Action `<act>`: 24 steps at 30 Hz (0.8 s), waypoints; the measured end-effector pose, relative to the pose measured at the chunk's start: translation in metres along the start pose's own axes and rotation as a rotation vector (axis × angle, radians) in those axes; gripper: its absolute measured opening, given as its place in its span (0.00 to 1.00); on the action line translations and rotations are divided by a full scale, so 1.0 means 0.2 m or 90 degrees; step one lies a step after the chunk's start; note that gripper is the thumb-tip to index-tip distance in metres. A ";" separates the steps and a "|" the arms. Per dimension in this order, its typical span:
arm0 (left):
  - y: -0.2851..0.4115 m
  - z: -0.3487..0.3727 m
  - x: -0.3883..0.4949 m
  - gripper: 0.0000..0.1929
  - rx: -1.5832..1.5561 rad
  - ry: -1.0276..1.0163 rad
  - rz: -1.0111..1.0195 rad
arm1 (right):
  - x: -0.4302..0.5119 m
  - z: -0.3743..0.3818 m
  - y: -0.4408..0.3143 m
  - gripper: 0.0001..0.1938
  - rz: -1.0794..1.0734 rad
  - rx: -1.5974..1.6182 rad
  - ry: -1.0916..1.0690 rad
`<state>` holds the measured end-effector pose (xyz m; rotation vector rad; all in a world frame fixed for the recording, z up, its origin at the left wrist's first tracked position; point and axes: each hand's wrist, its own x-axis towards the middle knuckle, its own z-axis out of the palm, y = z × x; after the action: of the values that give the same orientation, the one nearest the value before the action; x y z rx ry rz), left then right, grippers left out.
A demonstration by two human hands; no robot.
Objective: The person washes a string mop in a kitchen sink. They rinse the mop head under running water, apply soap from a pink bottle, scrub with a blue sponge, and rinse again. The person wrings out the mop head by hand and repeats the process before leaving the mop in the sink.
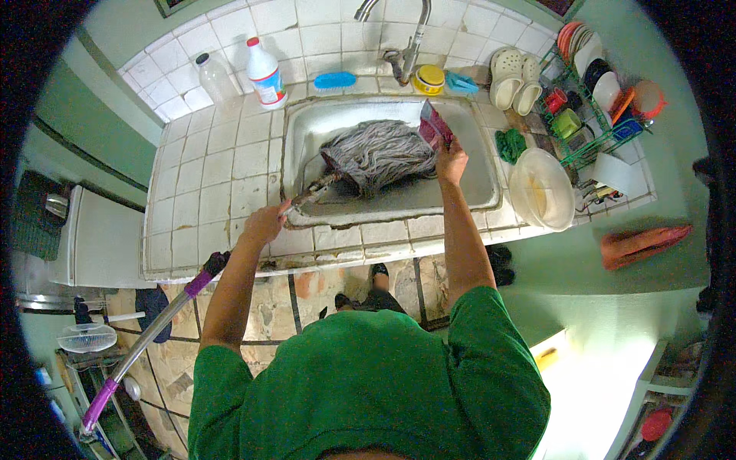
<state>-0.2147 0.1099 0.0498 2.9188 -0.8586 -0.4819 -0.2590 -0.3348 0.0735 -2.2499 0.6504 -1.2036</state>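
Observation:
A grey string mop head (379, 152) lies in the metal sink (483, 178). Its handle (155, 325) runs over the tiled counter's front edge down to the lower left, with purple grips on a metal pole. My left hand (264, 224) is closed around the handle near the sink's front left rim. A dark red packet (434, 127) is held by my right hand (451, 161) over the right side of the sink, beside the mop strands. The steel faucet (415, 46) stands behind the sink.
At the back left are a clear bottle (215, 77) and a white bleach bottle (265, 75). A blue brush (334, 80), a yellow tub (429, 79) and pale clogs (509, 80) line the back. Rightward are a plastic bowl (542, 190) and a green dish rack (601, 141).

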 end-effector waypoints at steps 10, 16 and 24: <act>0.11 -0.19 -0.02 0.22 -0.075 -0.037 -0.093 | 0.18 0.28 0.33 0.13 0.304 0.442 -0.197; 0.09 -0.55 0.01 0.20 -0.022 0.084 -0.182 | 0.21 0.37 0.39 0.11 0.316 0.652 -0.277; 0.17 -0.56 0.16 0.22 0.081 0.025 -0.138 | 0.26 0.44 0.51 0.15 0.473 0.957 -0.239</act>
<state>-0.1712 0.0606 0.1523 3.1447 -0.5918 -0.3947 -0.1754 -0.4260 -0.0009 -0.7628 0.1906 -0.4722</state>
